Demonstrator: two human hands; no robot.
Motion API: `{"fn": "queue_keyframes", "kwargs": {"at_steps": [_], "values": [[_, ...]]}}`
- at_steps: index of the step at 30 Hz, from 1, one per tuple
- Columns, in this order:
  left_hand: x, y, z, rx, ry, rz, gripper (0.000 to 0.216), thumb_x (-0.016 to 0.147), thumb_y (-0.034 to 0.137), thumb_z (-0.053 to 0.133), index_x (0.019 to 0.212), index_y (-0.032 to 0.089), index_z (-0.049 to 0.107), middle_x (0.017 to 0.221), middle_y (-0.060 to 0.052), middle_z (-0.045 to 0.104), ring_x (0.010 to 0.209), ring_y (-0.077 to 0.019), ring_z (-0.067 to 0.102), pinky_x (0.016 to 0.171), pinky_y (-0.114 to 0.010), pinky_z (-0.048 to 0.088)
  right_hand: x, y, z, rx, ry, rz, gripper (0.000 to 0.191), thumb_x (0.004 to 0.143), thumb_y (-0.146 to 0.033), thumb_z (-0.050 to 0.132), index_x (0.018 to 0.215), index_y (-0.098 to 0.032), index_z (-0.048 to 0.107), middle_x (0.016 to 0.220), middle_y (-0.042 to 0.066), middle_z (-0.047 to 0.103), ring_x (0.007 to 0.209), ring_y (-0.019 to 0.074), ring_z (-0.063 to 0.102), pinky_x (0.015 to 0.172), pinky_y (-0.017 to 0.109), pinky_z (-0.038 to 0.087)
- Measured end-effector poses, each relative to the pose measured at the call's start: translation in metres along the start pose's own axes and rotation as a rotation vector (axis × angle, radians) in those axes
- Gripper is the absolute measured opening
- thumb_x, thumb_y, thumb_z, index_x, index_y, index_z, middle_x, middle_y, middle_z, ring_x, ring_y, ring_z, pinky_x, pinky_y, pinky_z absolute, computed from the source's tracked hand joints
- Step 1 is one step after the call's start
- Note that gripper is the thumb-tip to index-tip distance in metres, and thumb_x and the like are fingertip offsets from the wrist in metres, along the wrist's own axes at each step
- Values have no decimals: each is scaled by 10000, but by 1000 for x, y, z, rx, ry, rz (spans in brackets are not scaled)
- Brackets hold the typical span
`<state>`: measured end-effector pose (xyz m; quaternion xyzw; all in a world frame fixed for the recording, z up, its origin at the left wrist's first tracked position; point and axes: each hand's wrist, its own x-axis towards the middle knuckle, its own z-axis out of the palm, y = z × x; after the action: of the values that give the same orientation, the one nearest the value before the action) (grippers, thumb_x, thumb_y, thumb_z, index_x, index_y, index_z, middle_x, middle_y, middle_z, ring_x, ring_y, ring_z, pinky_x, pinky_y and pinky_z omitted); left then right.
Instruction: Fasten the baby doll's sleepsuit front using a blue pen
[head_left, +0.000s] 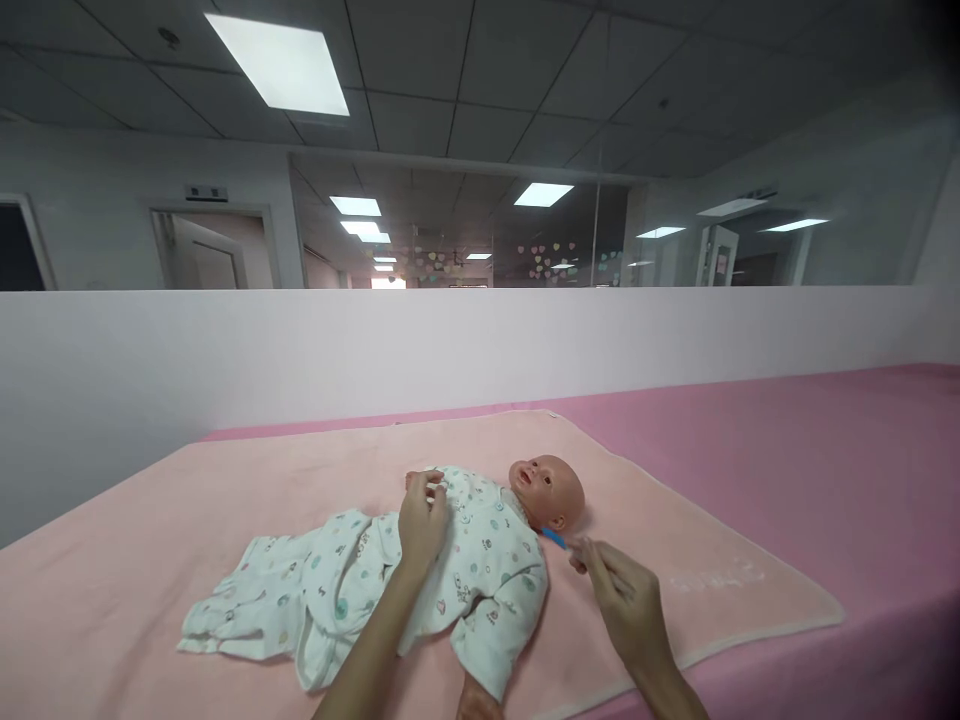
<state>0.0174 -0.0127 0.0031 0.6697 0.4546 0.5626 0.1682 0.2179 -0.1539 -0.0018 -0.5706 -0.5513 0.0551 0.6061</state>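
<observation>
A baby doll (487, 530) in a white printed outfit lies on its back, its bare head (559, 490) to the right. My left hand (424, 520) reaches across its body, fingers curled over the far arm near the cuff; the exact contact is partly hidden. To the right of the doll, my right hand (622, 595) is closed round a thin stick with a blue end (554, 538). That blue end points at the doll's neck, just below its ear; whether it touches cannot be made out. The near arm of the doll (480, 700) stretches toward me.
Beneath the doll lies a peach blanket (187, 500) on a pink-covered table (787, 460). A low white wall (480, 345) with glass above runs along the far side. Beyond it are doorways and ceiling lights.
</observation>
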Motion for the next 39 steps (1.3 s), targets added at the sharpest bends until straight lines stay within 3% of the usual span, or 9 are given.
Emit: {"fn": "queue_keyframes", "kwargs": {"at_steps": [5, 9, 14, 18, 21, 26, 33, 39], "values": [[-19, 22, 12, 360, -228, 510, 234, 771, 127, 370, 930, 196, 527, 1007, -62, 537, 896, -202, 490, 780, -360, 391, -26, 52, -15, -414, -106, -65, 266, 775, -390, 460, 843, -209, 643, 805, 65, 638, 747, 181, 587, 671, 273, 475], [-34, 34, 24, 437, -392, 657, 229, 752, 119, 399, 932, 193, 521, 1118, -64, 496, 953, -213, 460, 808, -368, 375, -27, 66, -20, -509, -208, -128, 282, 779, -348, 435, 909, -206, 641, 816, 72, 639, 784, 189, 583, 753, 319, 457], [-39, 36, 30, 440, -401, 598, 277, 770, 181, 407, 1030, 199, 500, 1191, -79, 456, 1012, -219, 437, 857, -366, 351, -22, 64, -27, -451, -361, 39, 358, 795, -340, 385, 1046, -203, 600, 937, 75, 624, 865, 180, 574, 784, 294, 449], [-29, 34, 37, 501, -386, 422, 336, 812, 252, 352, 1125, 191, 460, 955, -77, 573, 872, -206, 496, 756, -322, 384, -18, 68, -31, -371, -405, 118, 388, 789, -356, 381, 1092, -215, 578, 1014, 65, 606, 932, 176, 559, 826, 285, 437], [-16, 33, 47, 568, -425, 333, 304, 822, 304, 334, 1014, 191, 541, 845, -66, 592, 832, -207, 514, 696, -294, 379, -17, 75, -31, -340, -397, 117, 393, 778, -366, 395, 1085, -208, 585, 1060, 71, 593, 991, 188, 537, 881, 313, 411], [-8, 29, 55, 510, -465, 251, 280, 808, 335, 363, 918, 203, 585, 881, -52, 591, 850, -190, 519, 679, -266, 358, -17, 82, -30, -450, -369, 105, 393, 781, -387, 388, 1094, -241, 577, 1194, 63, 514, 1126, 200, 447, 952, 357, 358], [-16, 28, 48, 351, -369, 215, 220, 806, 269, 377, 813, 206, 588, 844, -28, 575, 836, -158, 498, 696, -255, 342, -19, 90, -27, -617, -348, 59, 379, 779, -393, 386, 1108, -312, 555, 1210, 26, 502, 1108, 210, 465, 942, 402, 368], [-16, 32, 45, 281, -354, 275, 196, 798, 217, 409, 829, 219, 602, 840, -18, 581, 842, -164, 486, 763, -302, 329, -19, 94, -25, -683, -373, -3, 396, 791, -389, 363, 1141, -308, 529, 1208, -9, 504, 1134, 227, 439, 954, 436, 352]]}}
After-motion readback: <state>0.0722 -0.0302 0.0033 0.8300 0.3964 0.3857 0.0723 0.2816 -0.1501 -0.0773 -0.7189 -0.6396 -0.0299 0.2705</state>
